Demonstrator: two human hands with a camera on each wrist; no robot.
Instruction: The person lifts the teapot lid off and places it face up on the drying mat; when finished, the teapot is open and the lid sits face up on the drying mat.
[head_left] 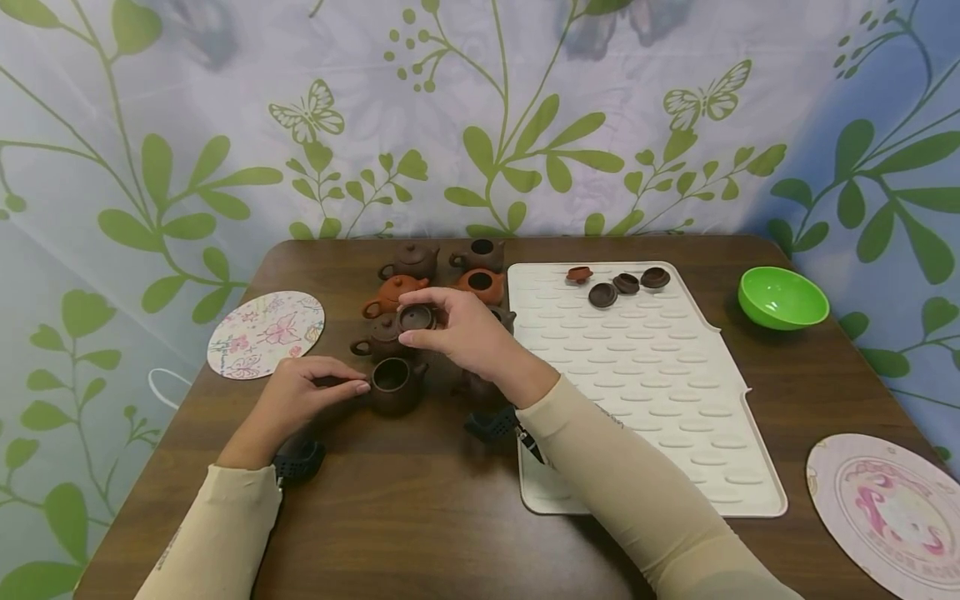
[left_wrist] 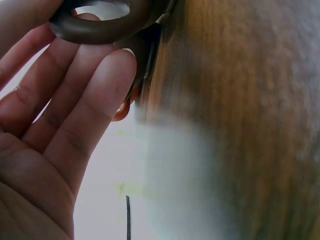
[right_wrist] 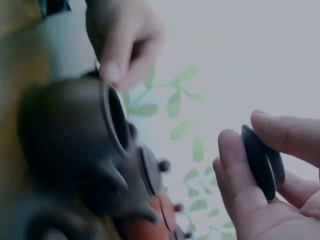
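An open dark brown teapot [head_left: 393, 392] stands nearest the front in the left row, its round mouth bare. My left hand [head_left: 303, 392] pinches its handle [left_wrist: 97, 31] between thumb and fingers. Held up over the row, a small dark lid [head_left: 415, 318] is gripped by its edges in my right hand [head_left: 472, 333]. The right wrist view shows that lid [right_wrist: 264, 162] on edge between fingers and thumb, apart from the teapot [right_wrist: 65, 130]. Behind stand a dark lidded teapot [head_left: 385, 330] and an orange lidded one [head_left: 396, 292].
A second row holds open teapots, including an orange one [head_left: 483, 287]; my right arm partly hides it. Several loose lids [head_left: 602, 295] lie at the back of the white mat [head_left: 637, 400]. A green bowl [head_left: 783, 300] stands right, with round placemats [head_left: 262, 333] at both sides.
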